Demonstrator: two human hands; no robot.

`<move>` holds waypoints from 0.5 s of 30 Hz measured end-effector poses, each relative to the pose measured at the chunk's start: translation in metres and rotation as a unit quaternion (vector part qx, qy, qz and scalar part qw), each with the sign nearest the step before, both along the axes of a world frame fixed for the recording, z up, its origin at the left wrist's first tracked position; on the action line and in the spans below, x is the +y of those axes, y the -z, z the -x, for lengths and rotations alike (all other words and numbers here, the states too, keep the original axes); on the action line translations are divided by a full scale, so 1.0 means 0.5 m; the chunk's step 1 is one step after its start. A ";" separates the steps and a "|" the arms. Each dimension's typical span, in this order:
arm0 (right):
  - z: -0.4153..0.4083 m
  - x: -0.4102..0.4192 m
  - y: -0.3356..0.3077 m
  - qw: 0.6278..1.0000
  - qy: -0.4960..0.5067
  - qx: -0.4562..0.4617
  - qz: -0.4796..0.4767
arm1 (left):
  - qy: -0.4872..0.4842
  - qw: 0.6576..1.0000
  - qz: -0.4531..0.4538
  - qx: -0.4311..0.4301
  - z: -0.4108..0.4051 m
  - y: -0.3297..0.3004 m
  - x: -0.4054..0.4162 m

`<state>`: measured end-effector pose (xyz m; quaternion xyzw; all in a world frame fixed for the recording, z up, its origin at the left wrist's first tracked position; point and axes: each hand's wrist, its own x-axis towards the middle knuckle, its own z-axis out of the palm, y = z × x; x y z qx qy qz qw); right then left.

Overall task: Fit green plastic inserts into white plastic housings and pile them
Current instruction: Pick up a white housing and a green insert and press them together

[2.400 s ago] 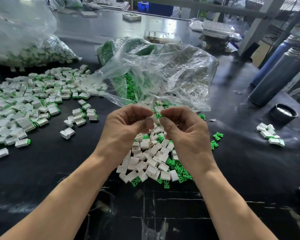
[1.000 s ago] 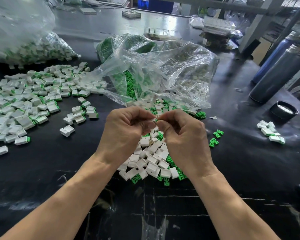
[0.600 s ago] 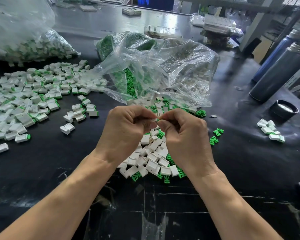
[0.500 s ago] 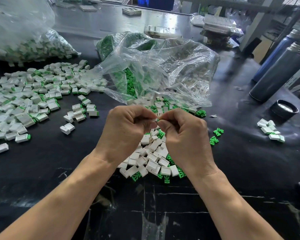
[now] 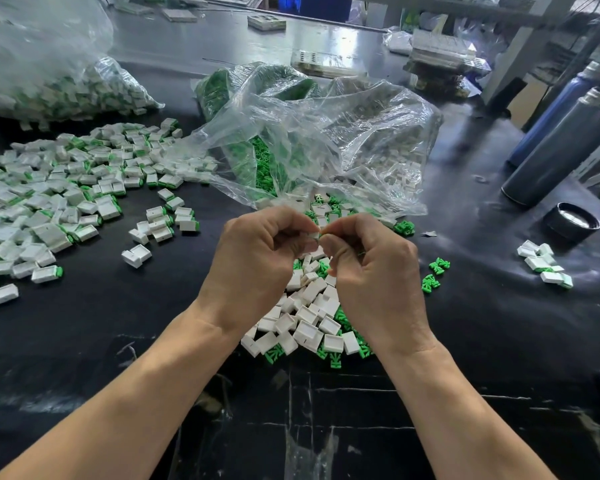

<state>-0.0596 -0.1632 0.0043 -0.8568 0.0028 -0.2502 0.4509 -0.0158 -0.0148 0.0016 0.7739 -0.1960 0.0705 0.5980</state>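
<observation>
My left hand (image 5: 257, 258) and my right hand (image 5: 371, 268) meet fingertip to fingertip above the table's middle. The left fingers pinch a small white housing (image 5: 313, 236). My right fingers are curled against it; a sliver of green shows inside that hand, likely an insert. Under my hands lies a heap of empty white housings (image 5: 305, 320) mixed with loose green inserts (image 5: 336, 358). A wide spread of fitted white-and-green pieces (image 5: 66, 192) covers the left of the table.
A crumpled clear bag (image 5: 326, 133) holding green inserts and white housings lies behind my hands. Another full bag (image 5: 49, 81) sits far left. Two dark cylinders (image 5: 561, 147) and a black cap (image 5: 574, 221) stand at the right, near a few fitted pieces (image 5: 542, 265).
Both hands stay pressed together at the fingertips, shifting only slightly. The white housing now shows a little more between the fingers.
</observation>
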 end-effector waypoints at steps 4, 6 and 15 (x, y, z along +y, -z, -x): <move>-0.001 0.001 0.004 0.999 -0.007 -0.011 -0.053 | 0.002 0.999 0.048 0.024 0.003 -0.001 -0.003; -0.001 0.003 0.007 0.996 -0.012 -0.014 -0.084 | 0.008 0.997 0.065 0.036 0.004 -0.004 -0.005; -0.005 0.017 0.026 0.985 0.010 -0.024 -0.169 | -0.008 0.992 0.112 0.059 0.009 -0.006 -0.017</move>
